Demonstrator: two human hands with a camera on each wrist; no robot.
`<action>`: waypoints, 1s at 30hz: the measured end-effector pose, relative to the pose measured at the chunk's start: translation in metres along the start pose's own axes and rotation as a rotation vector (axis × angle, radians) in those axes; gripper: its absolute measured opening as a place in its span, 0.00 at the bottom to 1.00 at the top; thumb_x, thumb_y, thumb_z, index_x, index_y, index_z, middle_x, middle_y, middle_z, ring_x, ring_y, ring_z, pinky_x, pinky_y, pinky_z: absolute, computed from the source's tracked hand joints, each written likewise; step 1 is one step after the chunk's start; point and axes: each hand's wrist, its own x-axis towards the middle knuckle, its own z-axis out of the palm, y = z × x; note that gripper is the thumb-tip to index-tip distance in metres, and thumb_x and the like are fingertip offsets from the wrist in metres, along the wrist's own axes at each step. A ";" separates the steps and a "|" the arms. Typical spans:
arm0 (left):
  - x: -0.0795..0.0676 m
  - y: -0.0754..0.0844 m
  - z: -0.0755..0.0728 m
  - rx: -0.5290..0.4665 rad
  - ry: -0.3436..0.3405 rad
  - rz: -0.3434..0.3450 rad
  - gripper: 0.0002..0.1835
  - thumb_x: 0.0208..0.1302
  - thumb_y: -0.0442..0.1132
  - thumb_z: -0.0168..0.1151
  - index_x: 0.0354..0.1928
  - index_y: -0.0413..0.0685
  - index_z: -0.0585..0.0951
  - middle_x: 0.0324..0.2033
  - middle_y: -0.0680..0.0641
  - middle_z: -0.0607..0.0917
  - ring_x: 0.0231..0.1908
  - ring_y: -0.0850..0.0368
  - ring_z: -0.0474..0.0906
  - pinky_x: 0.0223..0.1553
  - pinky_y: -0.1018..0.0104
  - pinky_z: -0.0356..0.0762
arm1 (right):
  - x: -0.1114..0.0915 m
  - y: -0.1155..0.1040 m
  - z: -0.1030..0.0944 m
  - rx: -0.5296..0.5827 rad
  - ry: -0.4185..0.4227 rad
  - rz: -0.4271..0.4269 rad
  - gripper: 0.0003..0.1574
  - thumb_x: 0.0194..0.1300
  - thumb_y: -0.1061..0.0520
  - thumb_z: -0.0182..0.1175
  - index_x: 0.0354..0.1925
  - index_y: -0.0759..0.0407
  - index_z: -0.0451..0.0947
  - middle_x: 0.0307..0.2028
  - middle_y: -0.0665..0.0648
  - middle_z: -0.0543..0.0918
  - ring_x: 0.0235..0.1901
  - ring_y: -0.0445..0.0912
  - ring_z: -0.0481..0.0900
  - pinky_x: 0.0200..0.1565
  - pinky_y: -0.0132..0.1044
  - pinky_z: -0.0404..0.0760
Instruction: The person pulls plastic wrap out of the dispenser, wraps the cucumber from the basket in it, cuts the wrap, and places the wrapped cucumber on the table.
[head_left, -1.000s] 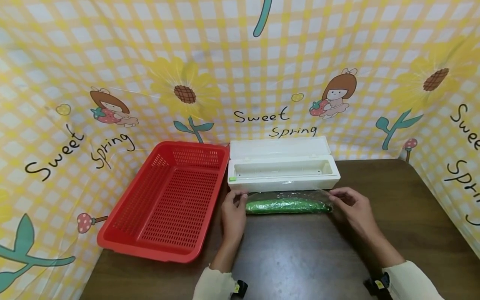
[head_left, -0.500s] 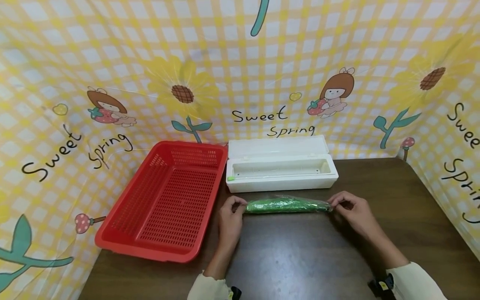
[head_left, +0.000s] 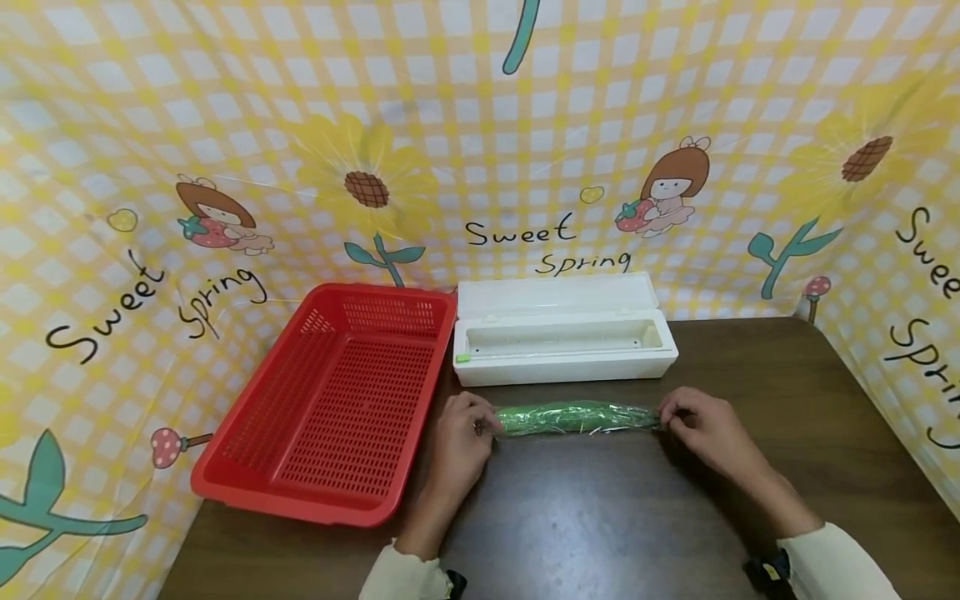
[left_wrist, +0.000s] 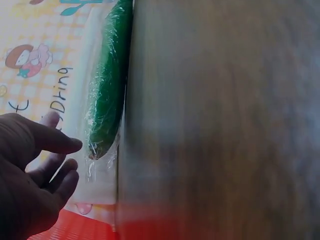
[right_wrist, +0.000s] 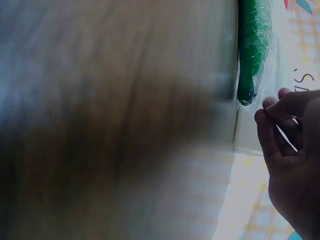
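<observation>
A green cucumber (head_left: 564, 417) in clear plastic wrap lies crosswise between my hands, in front of the white box. My left hand (head_left: 461, 433) is at its left end. In the left wrist view the fingers (left_wrist: 64, 187) of that hand are loosely bent and parted, right beside the loose tail of film (left_wrist: 91, 170). At the right end, my right hand (head_left: 705, 425) pinches the end of the plastic wrap (right_wrist: 257, 95) between thumb and fingertips. The film lies close around the cucumber, with wrinkles and shiny highlights.
Behind the cucumber stands a long white box (head_left: 562, 369) with its lid (head_left: 558, 296) raised and a small green tab at its left corner. A red perforated basket (head_left: 300, 510) is on the left of the wooden table (head_left: 577, 517). Checked cloth (head_left: 480, 142) hangs around the table.
The film that stretched up behind the cucumber now lies around it. The cucumber has shifted slightly toward me. My left hand's fingers have changed their hold at the left end.
</observation>
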 end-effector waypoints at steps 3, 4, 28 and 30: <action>-0.002 0.002 -0.003 0.040 -0.068 0.017 0.19 0.45 0.16 0.59 0.17 0.51 0.85 0.32 0.53 0.81 0.40 0.57 0.73 0.45 0.62 0.72 | 0.000 -0.002 0.001 -0.094 -0.030 -0.076 0.20 0.51 0.73 0.64 0.24 0.46 0.75 0.35 0.44 0.81 0.38 0.36 0.75 0.37 0.28 0.74; -0.002 0.003 -0.004 0.048 -0.084 0.022 0.21 0.44 0.15 0.57 0.18 0.51 0.85 0.32 0.53 0.81 0.40 0.57 0.73 0.45 0.61 0.72 | 0.000 -0.004 0.001 -0.129 -0.040 -0.094 0.20 0.51 0.72 0.63 0.24 0.46 0.75 0.36 0.45 0.81 0.39 0.37 0.74 0.37 0.30 0.75; 0.030 0.048 0.031 0.300 -0.404 0.069 0.21 0.64 0.42 0.60 0.59 0.52 0.75 0.54 0.50 0.80 0.56 0.53 0.73 0.55 0.55 0.70 | 0.047 -0.058 0.030 -0.181 -0.235 -0.114 0.15 0.59 0.55 0.67 0.45 0.53 0.80 0.43 0.50 0.81 0.48 0.46 0.77 0.48 0.44 0.77; 0.032 0.046 0.038 0.348 -0.467 0.077 0.22 0.66 0.48 0.59 0.61 0.53 0.74 0.54 0.50 0.79 0.56 0.53 0.73 0.55 0.55 0.70 | 0.048 -0.058 0.034 -0.176 -0.268 -0.085 0.14 0.59 0.55 0.68 0.45 0.52 0.80 0.43 0.50 0.81 0.46 0.45 0.78 0.47 0.43 0.77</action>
